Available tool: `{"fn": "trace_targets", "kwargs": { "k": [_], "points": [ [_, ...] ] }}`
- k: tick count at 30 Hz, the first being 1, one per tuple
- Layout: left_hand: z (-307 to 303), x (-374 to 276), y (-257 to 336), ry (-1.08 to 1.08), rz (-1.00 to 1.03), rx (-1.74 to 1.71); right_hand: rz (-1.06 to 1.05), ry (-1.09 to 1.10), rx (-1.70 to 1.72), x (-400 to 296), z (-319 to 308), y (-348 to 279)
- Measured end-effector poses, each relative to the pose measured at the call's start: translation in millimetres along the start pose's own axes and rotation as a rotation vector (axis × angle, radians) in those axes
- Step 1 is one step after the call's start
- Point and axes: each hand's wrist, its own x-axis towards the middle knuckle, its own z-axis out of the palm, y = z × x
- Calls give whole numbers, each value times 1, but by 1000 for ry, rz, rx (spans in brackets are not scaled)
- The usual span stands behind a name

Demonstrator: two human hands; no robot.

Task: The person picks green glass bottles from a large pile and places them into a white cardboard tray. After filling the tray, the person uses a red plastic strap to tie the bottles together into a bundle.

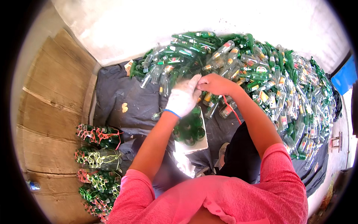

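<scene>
My left hand (183, 96), in a white work glove with a blue cuff edge, meets my right hand (214, 84) at the fingertips. My bare right hand has its fingers pinched together. A red plastic string (232, 108) trails from below that hand toward my knee, so it appears to be held there. What lies between the fingertips is too small to make out. Under my left wrist a cluster of green glass bottles (190, 127) stands bottoms up on a white board (193, 148) between my legs. The gloved hand hides part of this cluster.
A large heap of loose green and clear glass bottles (260, 70) lies against the white wall (167, 22). On my left, string-tied bundles of bottles (102, 158) line the cardboard sheeting (53, 106). Dark plastic sheeting (120, 92) covers the floor.
</scene>
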Motion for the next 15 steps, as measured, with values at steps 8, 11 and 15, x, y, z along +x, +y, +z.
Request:
{"fn": "trace_targets", "kwargs": {
  "k": [8, 11, 15],
  "points": [
    [5, 3, -21, -47, -266, -92, 131, -35, 137, -1, -10, 8],
    [-19, 8, -78, 290, -195, 158, 314, 27, 315, -16, -31, 14],
    [-89, 7, -153, 666, -982, -643, 444, 180, 691, -65, -78, 108]
  ]
}}
